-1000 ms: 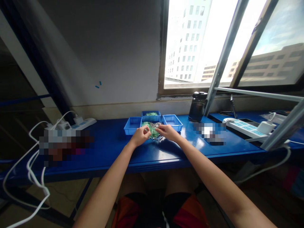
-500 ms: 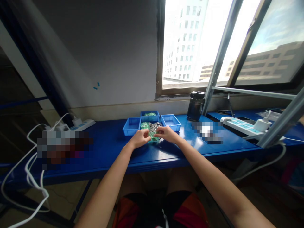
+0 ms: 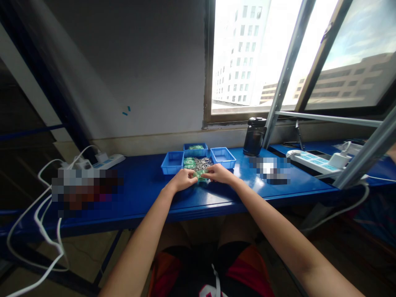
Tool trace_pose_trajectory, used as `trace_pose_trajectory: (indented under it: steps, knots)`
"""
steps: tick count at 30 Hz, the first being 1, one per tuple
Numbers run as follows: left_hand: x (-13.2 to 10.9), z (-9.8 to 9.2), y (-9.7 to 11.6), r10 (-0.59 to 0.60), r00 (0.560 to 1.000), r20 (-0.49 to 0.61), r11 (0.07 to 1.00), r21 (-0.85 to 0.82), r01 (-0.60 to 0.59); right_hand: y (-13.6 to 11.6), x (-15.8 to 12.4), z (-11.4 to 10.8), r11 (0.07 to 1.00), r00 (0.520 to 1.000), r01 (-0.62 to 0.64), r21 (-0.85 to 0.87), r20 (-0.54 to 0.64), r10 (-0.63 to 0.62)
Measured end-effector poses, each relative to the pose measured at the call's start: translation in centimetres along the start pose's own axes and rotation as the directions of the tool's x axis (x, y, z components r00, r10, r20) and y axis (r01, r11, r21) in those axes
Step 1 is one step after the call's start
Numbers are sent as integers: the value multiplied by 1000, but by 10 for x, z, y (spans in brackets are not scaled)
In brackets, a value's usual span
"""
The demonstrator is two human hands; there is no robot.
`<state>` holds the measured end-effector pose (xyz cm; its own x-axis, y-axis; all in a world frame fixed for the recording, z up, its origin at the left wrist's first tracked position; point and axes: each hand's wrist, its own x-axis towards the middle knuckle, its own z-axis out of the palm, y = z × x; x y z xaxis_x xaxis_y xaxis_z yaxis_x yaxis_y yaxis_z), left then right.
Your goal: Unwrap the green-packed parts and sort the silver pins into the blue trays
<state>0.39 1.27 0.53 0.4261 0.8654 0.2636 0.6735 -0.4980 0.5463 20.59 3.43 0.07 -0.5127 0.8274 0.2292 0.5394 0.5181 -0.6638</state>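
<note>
My left hand (image 3: 183,180) and my right hand (image 3: 219,173) meet over the blue bench (image 3: 142,194), fingers pinched together on a small green part (image 3: 200,175) between them. Just behind my fingertips lies a heap of small silvery metal pieces (image 3: 200,163) mixed with more green parts. Three small blue trays stand behind the heap: one on the left (image 3: 172,162), one at the back (image 3: 195,148) holding green parts, one on the right (image 3: 222,157).
A dark jar (image 3: 254,137) stands by the window sill. White power strips lie at the left (image 3: 107,161) and right (image 3: 315,161) with loose white cables (image 3: 43,231). Metal frame bars (image 3: 361,161) slant across the right side. Two blurred patches sit on the bench.
Both hands have drawn slightly closer together and nearer to me, fingertips now meeting on the green part. The view has shifted a little.
</note>
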Motion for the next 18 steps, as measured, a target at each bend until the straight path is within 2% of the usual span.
trace_pose_trajectory:
  steps: [5, 13, 18]
  knots:
    - [0, 2, -3, 20, 1000, 16, 1000, 6, -20, -1, -3, 1, 999, 999, -43, -11, 28, 43]
    - [2, 6, -9, 31, 999, 22, 997, 72, -33, 0, -3, 2, 997, 1000, 3, -79, -2, -3]
    - [3, 6, -11, 38, 998, 41, 997, 66, -41, 4, 0, 4, 999, 1000, -15, -51, 26, 17]
